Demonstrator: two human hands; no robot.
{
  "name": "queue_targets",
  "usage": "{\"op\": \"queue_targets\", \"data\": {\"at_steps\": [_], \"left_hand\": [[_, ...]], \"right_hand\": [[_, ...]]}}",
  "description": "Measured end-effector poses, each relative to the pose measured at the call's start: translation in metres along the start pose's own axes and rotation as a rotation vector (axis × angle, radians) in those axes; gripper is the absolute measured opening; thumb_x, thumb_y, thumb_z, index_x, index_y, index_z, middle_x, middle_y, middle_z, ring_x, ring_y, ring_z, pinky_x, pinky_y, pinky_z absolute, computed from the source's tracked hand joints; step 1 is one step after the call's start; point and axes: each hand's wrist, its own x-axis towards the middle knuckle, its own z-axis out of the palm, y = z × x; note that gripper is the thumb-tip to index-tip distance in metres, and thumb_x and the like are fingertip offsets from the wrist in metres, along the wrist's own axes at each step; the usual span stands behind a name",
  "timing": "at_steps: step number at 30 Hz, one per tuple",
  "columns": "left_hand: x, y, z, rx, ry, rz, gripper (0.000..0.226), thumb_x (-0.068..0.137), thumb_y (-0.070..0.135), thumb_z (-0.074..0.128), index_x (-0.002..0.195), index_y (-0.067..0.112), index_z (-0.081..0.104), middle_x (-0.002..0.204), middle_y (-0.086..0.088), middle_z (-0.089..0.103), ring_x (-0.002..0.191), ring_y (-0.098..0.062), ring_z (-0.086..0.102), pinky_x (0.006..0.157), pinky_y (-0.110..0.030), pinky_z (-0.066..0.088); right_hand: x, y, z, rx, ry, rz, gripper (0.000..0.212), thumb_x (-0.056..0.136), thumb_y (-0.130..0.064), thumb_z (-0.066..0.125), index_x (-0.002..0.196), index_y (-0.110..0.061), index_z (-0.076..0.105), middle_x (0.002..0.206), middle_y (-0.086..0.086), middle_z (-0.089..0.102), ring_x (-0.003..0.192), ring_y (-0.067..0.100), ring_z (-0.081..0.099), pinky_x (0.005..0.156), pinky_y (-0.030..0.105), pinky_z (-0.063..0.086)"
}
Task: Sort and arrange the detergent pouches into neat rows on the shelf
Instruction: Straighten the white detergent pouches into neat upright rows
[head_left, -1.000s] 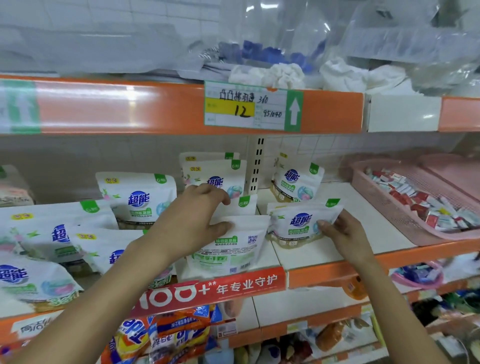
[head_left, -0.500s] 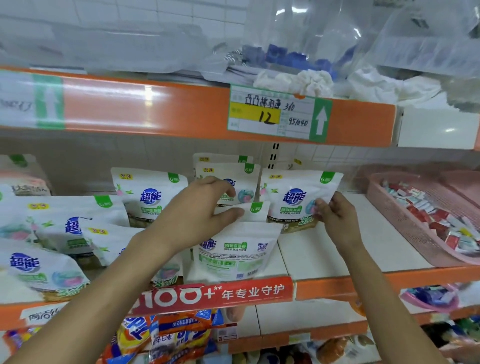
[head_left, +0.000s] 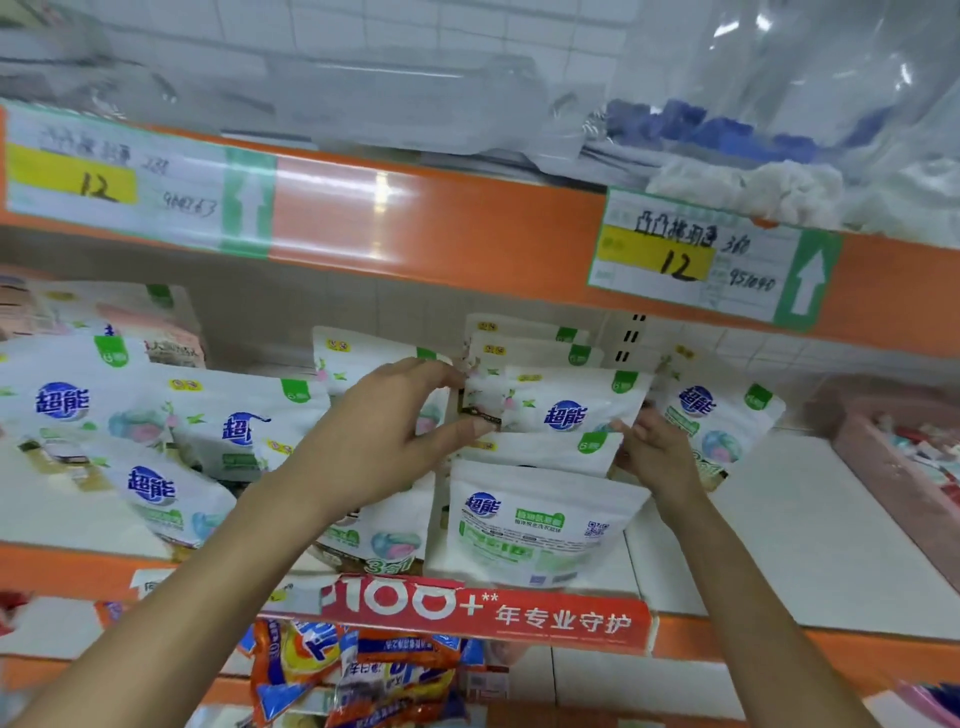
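White detergent pouches with blue logos and green tabs stand and lean on the white shelf (head_left: 810, 545). Both hands hold one pouch (head_left: 566, 408) upright in the middle stack. My left hand (head_left: 384, 441) pinches its left edge, and my right hand (head_left: 652, 449) grips its lower right corner. In front of it stands a pouch with its back label showing (head_left: 535, 525). Another pouch (head_left: 722, 421) leans just right of my right hand. Several pouches (head_left: 156, 483) lie untidily on the left.
A pink basket (head_left: 904, 457) of small packets sits at the shelf's right end. The orange shelf edge above carries a price tag (head_left: 711, 260). A red banner (head_left: 483, 613) runs along the front lip. Orange and blue bags (head_left: 358, 670) fill the shelf below.
My right hand carried the pouch from the right part of the shelf leftward and up into the middle stack. My left hand rose from the front pouch onto its left edge. The view turned left.
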Motion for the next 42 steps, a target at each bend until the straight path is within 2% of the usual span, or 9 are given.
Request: {"op": "queue_targets", "data": {"at_steps": [4,8,12,17,21,24,32,37,42], "left_hand": [[-0.004,-0.009,-0.005,-0.005,0.016,-0.028,0.077,0.075,0.078,0.038,0.127,0.024,0.055,0.125,0.007,0.059,0.103,-0.005,0.055,0.077,-0.019,0.039],[-0.005,-0.012,-0.004,0.004,0.021,-0.019,0.070,0.079,0.074,0.043,0.126,0.024,0.056,0.125,0.009,0.059,0.092,-0.002,0.053,0.073,-0.011,0.039],[-0.004,-0.009,-0.003,0.016,0.016,-0.013,0.059,0.084,0.065,0.050,0.126,0.024,0.057,0.127,0.009,0.058,0.070,0.005,0.049,0.071,-0.006,0.034],[-0.003,-0.003,-0.004,0.011,0.029,0.013,0.061,0.082,0.067,0.048,0.124,0.023,0.057,0.126,0.008,0.059,0.072,0.003,0.050,0.071,-0.004,0.032],[-0.002,-0.002,-0.001,0.004,0.039,0.029,0.060,0.083,0.068,0.050,0.121,0.022,0.059,0.123,0.006,0.060,0.078,0.003,0.048,0.072,-0.004,0.032],[-0.004,-0.002,0.002,0.001,0.038,0.036,0.058,0.080,0.064,0.047,0.120,0.023,0.060,0.121,0.007,0.061,0.094,-0.001,0.047,0.074,-0.004,0.032],[-0.008,0.005,0.003,0.003,0.039,0.047,0.045,0.087,0.052,0.055,0.119,0.022,0.060,0.124,0.006,0.059,0.070,0.010,0.044,0.071,-0.002,0.031],[-0.011,0.009,0.006,-0.009,0.033,0.065,0.048,0.087,0.056,0.057,0.118,0.020,0.061,0.122,0.005,0.060,0.071,0.008,0.047,0.074,-0.003,0.030],[-0.016,0.011,0.013,-0.058,0.060,0.081,0.043,0.087,0.055,0.055,0.114,0.022,0.063,0.114,0.009,0.060,0.095,-0.006,0.053,0.075,-0.018,0.042]], "right_hand": [[-0.002,-0.003,0.019,0.182,-0.077,0.087,0.011,0.070,-0.025,0.080,0.067,-0.017,0.074,0.071,-0.004,0.075,0.064,0.007,0.070,0.058,0.019,0.055],[0.004,0.000,0.029,0.408,-0.090,0.088,0.050,0.085,0.015,0.058,0.046,-0.015,0.068,0.058,-0.003,0.070,0.054,0.005,0.067,0.051,0.016,0.052],[-0.002,-0.012,0.034,0.581,-0.179,0.137,0.007,0.049,-0.009,0.076,0.048,-0.013,0.071,0.061,0.001,0.072,0.058,0.010,0.070,0.054,0.021,0.056],[-0.004,-0.003,0.014,0.205,-0.067,0.045,0.051,0.079,0.019,0.060,0.063,-0.026,0.077,0.074,-0.008,0.076,0.072,0.011,0.072,0.058,0.020,0.056],[-0.021,0.000,-0.012,0.072,0.010,-0.005,0.033,0.088,0.010,0.058,0.078,-0.018,0.073,0.080,-0.005,0.075,0.084,0.018,0.069,0.072,0.025,0.060],[-0.044,0.000,-0.027,-0.053,0.032,-0.039,0.029,0.086,0.014,0.054,0.087,-0.012,0.069,0.077,-0.008,0.075,0.079,0.008,0.067,0.064,0.018,0.055],[-0.102,-0.014,-0.028,-0.126,-0.227,-0.085,0.032,0.084,0.015,0.060,0.087,-0.016,0.067,0.059,-0.014,0.055,0.051,0.005,0.043,0.051,0.017,0.035],[-0.118,-0.019,-0.016,-0.127,-0.308,-0.115,0.010,0.092,-0.002,0.061,0.099,-0.006,0.066,0.056,-0.010,0.055,0.053,0.006,0.048,0.052,0.023,0.039],[-0.121,-0.015,-0.008,-0.116,-0.243,-0.090,0.017,0.097,-0.003,0.052,0.097,-0.012,0.066,0.053,0.000,0.059,0.047,0.012,0.052,0.046,0.022,0.044]]}}
